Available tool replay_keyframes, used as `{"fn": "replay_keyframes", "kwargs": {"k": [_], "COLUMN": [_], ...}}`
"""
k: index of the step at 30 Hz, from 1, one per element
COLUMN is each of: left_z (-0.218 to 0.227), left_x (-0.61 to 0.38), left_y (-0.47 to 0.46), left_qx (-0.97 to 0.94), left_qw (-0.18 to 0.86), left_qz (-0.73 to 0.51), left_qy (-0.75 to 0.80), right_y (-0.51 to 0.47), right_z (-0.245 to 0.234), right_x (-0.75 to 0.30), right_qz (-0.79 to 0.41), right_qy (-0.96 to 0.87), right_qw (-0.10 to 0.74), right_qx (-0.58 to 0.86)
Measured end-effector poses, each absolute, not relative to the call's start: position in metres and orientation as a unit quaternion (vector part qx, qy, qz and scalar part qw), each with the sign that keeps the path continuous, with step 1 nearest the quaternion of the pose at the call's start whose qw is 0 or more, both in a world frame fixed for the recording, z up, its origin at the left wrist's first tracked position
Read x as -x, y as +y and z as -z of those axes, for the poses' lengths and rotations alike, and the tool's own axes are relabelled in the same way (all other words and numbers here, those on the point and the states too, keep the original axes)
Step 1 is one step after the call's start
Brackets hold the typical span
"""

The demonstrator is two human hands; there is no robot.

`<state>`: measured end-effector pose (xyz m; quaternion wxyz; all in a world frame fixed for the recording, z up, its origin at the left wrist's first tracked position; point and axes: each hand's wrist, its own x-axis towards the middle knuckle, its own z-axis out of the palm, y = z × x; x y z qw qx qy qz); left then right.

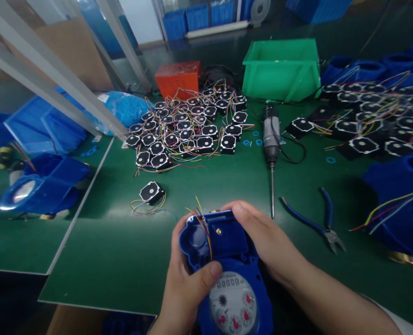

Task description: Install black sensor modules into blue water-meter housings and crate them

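A blue water meter (227, 265) with a white dial face and thin coloured wires coming out of its top sits low in the middle of the view. My left hand (183, 284) is closed round its left side, thumb pressed near the dial. My right hand (265, 237) grips its upper right side, fingers curled over the top edge. A single black square module (151, 191) with coloured wires lies on the green mat a little up and left of the meter.
A pile of several black wired modules (189, 125) lies further back. An electric screwdriver (271, 139) and blue-handled cutters (323, 221) lie to the right. A green bin (281, 70), an orange box (178, 78) and more blue meter housings (42, 184) ring the mat (123, 260).
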<state>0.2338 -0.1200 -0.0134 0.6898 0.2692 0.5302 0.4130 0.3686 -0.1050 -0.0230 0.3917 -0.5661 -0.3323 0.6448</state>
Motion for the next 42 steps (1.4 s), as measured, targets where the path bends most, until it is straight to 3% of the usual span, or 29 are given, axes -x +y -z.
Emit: {"fn": "replay_keyframes", "kwargs": {"k": [16, 29, 42], "left_z": [0.042, 0.035, 0.042], "left_x": [-0.224, -0.229, -0.239], "left_y": [-0.124, -0.121, -0.125], "left_qx": [-0.364, -0.304, -0.331], "left_qw": [0.622, 0.672, 0.685], "left_qz": [-0.428, -0.451, -0.488], "left_qy": [0.546, 0.502, 0.428], "right_y": [-0.106, -0.102, -0.102], "right_z": [0.026, 0.027, 0.031], "right_x": [-0.371, -0.364, -0.37], "right_qz": [-0.641, -0.589, -0.631], "right_qy": [-0.315, -0.349, -0.284], "right_qw": [0.4, 0.431, 0.468], "right_qx": [0.575, 0.587, 0.55]}}
